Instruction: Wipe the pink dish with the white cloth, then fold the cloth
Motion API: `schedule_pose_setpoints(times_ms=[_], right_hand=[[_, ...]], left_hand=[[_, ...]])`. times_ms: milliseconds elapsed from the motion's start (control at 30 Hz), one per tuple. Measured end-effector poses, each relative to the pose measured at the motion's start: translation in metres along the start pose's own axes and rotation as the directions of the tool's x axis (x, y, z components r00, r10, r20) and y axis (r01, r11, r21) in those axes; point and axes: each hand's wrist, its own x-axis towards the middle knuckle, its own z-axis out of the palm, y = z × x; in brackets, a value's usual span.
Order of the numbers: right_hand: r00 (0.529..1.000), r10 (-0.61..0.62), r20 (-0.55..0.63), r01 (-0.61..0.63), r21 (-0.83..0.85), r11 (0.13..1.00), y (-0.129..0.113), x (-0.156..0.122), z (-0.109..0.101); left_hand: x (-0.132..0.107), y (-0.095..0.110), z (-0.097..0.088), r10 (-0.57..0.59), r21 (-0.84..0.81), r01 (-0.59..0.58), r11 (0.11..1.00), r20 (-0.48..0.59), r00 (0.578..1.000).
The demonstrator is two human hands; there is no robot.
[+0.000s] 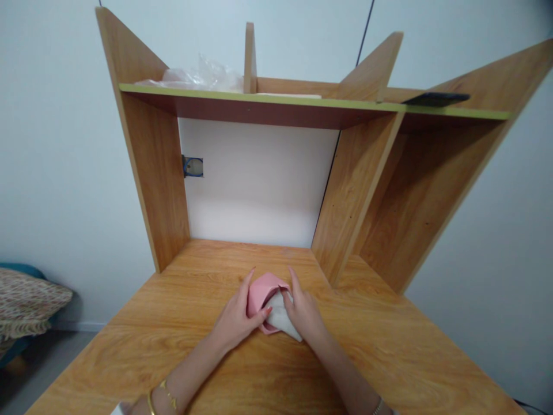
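Head view: the left hand (235, 320) grasps a pink faceted container (261, 286) by its side, thumb over the opening; the right hand (306, 313) seems to grip the whitish tissue-like piece (280, 313) emerging there. Both things sit between the hands, over the wood-grain desk (397, 351). Best to brace the angular, probably stiff wall steadily and work the seemingly soft, pliable piece gently, lest it tear.

The left hand (237, 317) covers the left side of the pink container (262, 286); the right hand (306, 314) hides part of the white sheet (281, 318). The view crops the near tabletop (389, 357) and, far left, a patterned cloth (30, 294).
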Motion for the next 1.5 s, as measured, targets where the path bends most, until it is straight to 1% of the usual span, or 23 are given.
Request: schedule_pose_setpoints(times_ms=[67,167,233,300,367,433,533,567,633,700,767,833,900,967,1033,1067,1133,1200,1233,1300,1333,1433,1500], right_hand=[[0.999,0.021,-0.043,-0.016,0.102,0.995,0.001,0.000,0.003],[0.993,0.058,-0.099,-0.033,0.246,0.969,0.004,0.001,0.010],[0.990,0.067,-0.122,-0.026,0.313,0.949,0.004,0.001,0.014],[0.990,0.068,-0.121,-0.023,0.341,0.940,0.003,0.001,0.014],[0.994,0.079,-0.077,-0.053,0.290,0.956,0.001,0.000,0.011],[0.993,0.107,-0.046,-0.099,0.156,0.983,-0.002,0.000,0.005],[0.991,0.109,-0.077,-0.112,-0.035,0.993,-0.006,0.000,-0.004],[0.991,0.093,-0.098,-0.100,-0.061,0.993,-0.006,0.000,-0.007],[0.989,0.063,-0.136,-0.070,-0.053,0.996,-0.006,0.001,-0.009],[0.985,0.056,-0.162,-0.055,0.009,0.998,-0.004,0.001,-0.010],[0.982,0.068,-0.173,-0.054,0.088,0.995,-0.002,0.002,-0.008],[0.984,0.075,-0.163,-0.051,0.144,0.988,-0.001,0.002,-0.006],[0.989,0.061,-0.138,-0.040,0.150,0.988,-0.002,0.001,-0.004],[0.995,0.026,-0.092,-0.015,0.116,0.993,-0.004,-0.001,-0.001],[0.999,-0.016,-0.046,0.019,0.077,0.997,-0.004,-0.001,0.000],[0.998,-0.038,-0.041,0.040,0.063,0.997,-0.003,-0.001,-0.001],[0.994,-0.071,-0.078,0.075,0.038,0.996,0.002,0.001,-0.003],[0.991,-0.045,-0.130,0.047,0.013,0.999,0.010,0.004,-0.005],[0.991,-0.017,-0.129,0.019,0.014,1.000,0.014,0.006,-0.005],[0.996,0.035,-0.080,-0.031,0.044,0.999,0.019,0.008,-0.002],[0.998,0.040,-0.048,-0.037,0.067,0.997,0.020,0.008,0.001],[0.999,-0.027,0.028,0.022,0.156,0.988,0.015,0.005,0.011],[0.995,-0.091,0.050,0.073,0.284,0.956,0.008,0.003,0.016]], left_hand=[[0.000,-0.002,0.001,-0.016,-0.029,0.016,0.999,-0.015,1.000],[0.000,-0.001,0.004,0.000,-0.024,0.000,1.000,-0.009,1.000],[-0.001,0.002,0.006,0.002,-0.030,-0.002,1.000,0.001,1.000],[-0.001,0.004,0.006,-0.018,-0.051,0.018,0.999,0.003,1.000],[0.000,0.004,0.005,-0.050,-0.054,0.050,0.997,-0.009,0.999],[0.000,0.004,0.003,-0.066,-0.033,0.066,0.997,-0.012,0.998],[0.000,0.005,0.001,-0.068,0.016,0.068,0.998,0.017,0.998],[0.000,0.005,0.001,-0.076,0.028,0.075,0.997,0.024,0.997],[0.001,0.004,0.002,-0.112,0.025,0.111,0.993,0.006,0.994],[0.005,-0.001,0.003,-0.161,-0.022,0.160,0.987,-0.060,0.985],[0.010,-0.010,0.003,-0.209,-0.103,0.195,0.975,-0.147,0.967],[0.016,-0.022,0.000,-0.258,-0.208,0.212,0.955,-0.232,0.938],[0.021,-0.033,-0.004,-0.341,-0.360,0.223,0.906,-0.307,0.888],[0.024,-0.040,-0.008,-0.419,-0.478,0.228,0.848,-0.344,0.840],[0.024,-0.043,-0.010,-0.459,-0.532,0.232,0.814,-0.347,0.818],[0.023,-0.044,-0.010,-0.467,-0.545,0.233,0.806,-0.341,0.816],[0.022,-0.041,-0.009,-0.482,-0.580,0.231,0.781,-0.325,0.813],[0.021,-0.037,-0.008,-0.487,-0.612,0.223,0.759,-0.306,0.818],[0.021,-0.035,-0.008,-0.487,-0.624,0.219,0.750,-0.297,0.822],[0.022,-0.030,-0.007,-0.482,-0.650,0.210,0.730,-0.272,0.833],[0.022,-0.027,-0.007,-0.478,-0.665,0.206,0.718,-0.257,0.840],[0.021,-0.022,-0.005,-0.463,-0.694,0.196,0.693,-0.220,0.859],[0.020,-0.021,-0.004,-0.450,-0.687,0.195,0.700,-0.212,0.867]])
